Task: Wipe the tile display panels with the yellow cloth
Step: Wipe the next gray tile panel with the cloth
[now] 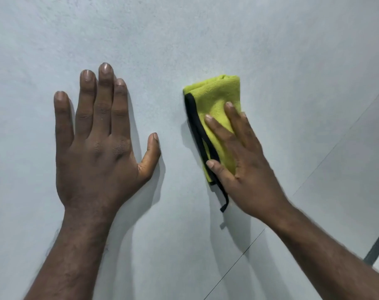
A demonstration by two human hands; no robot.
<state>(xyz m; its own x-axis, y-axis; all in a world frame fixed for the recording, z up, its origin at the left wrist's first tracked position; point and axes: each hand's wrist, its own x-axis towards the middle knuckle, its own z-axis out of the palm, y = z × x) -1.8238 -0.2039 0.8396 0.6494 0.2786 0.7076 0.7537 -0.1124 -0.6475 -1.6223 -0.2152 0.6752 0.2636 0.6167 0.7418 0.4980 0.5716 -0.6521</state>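
A large pale grey tile panel [184,40] fills almost the whole view. The folded yellow cloth [216,98] with a black edge lies flat against it, right of centre. My right hand [244,165] presses the cloth onto the panel with straight fingers, the thumb lying along the cloth's black hem. My left hand [97,144] rests flat on the bare panel to the left of the cloth, fingers spread and straight, holding nothing. A gap of bare tile separates the two hands.
A thin joint line [238,260] runs diagonally from the lower middle up to the right edge, where a neighbouring grey panel [346,180] begins. A dark strip [376,245] shows at the lower right edge.
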